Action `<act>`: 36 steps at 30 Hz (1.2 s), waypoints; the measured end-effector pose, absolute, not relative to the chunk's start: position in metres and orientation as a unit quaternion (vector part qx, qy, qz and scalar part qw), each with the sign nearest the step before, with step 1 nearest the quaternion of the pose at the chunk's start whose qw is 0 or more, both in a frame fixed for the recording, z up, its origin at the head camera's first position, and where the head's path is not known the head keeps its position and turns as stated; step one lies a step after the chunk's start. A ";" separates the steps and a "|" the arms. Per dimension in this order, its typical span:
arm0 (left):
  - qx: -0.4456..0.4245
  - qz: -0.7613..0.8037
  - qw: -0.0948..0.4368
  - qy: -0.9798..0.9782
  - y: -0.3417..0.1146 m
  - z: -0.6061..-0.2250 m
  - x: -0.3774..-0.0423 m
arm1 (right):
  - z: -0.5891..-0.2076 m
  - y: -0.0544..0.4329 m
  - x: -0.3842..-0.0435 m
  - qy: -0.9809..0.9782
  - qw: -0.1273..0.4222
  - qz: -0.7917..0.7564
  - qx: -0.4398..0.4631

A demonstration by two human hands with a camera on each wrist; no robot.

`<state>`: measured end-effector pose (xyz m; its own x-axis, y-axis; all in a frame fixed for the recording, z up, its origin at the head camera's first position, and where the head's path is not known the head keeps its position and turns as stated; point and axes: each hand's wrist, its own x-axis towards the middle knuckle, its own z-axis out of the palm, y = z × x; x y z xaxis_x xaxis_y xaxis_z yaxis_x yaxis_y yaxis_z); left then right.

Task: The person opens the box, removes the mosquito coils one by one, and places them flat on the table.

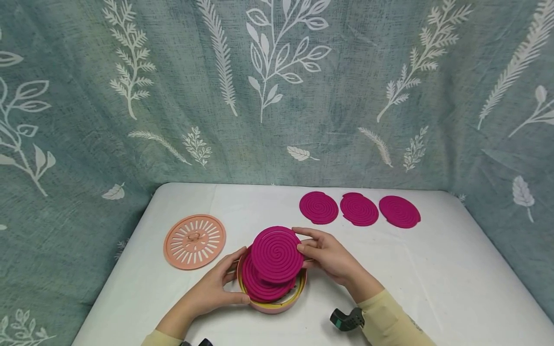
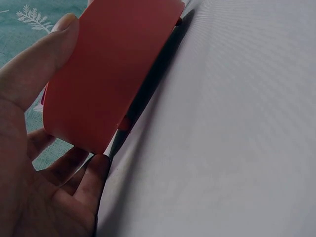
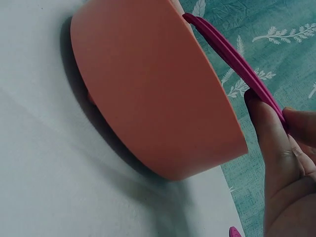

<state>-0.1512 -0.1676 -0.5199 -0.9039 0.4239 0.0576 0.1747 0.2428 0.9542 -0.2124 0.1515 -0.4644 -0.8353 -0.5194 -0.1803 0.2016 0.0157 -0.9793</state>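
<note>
With fingers and thumb spread around its side, my left hand (image 1: 214, 289) grips a round salmon-pink mosquito coil holder (image 1: 270, 310). The left wrist view shows its smooth wall (image 2: 111, 69) between thumb and fingers. Inside its yellow-edged opening lies a magenta spiral mosquito coil (image 1: 260, 291), partly covered from above. My right hand (image 1: 331, 257) pinches another magenta coil (image 1: 277, 254) by its right edge, thumb on top. In the right wrist view this coil (image 3: 242, 69) is tilted above the holder's rim; whether it touches the coil below I cannot tell.
A salmon slotted lid (image 1: 195, 241) with a small ring handle lies left of the holder. At the back right of the white table (image 1: 433, 288), three magenta coils (image 1: 359, 209) lie in a row. A patterned green curtain (image 1: 277, 144) hangs behind the table.
</note>
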 end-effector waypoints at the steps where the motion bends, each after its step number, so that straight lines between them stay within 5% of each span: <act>1: 0.194 0.585 0.106 0.780 -0.168 -0.520 -0.151 | -0.464 0.152 -0.212 0.663 0.259 -0.693 -0.119; 36: 0.178 0.591 0.119 0.778 -0.167 -0.518 -0.152 | -0.468 0.214 -0.211 0.659 0.163 -0.733 -0.051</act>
<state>-0.1516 -0.1669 -0.5185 -0.9088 0.4165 0.0253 0.1359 0.2380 0.9617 -0.2111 0.2141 -0.4675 -0.9416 -0.3062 -0.1402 0.1717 -0.0784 -0.9820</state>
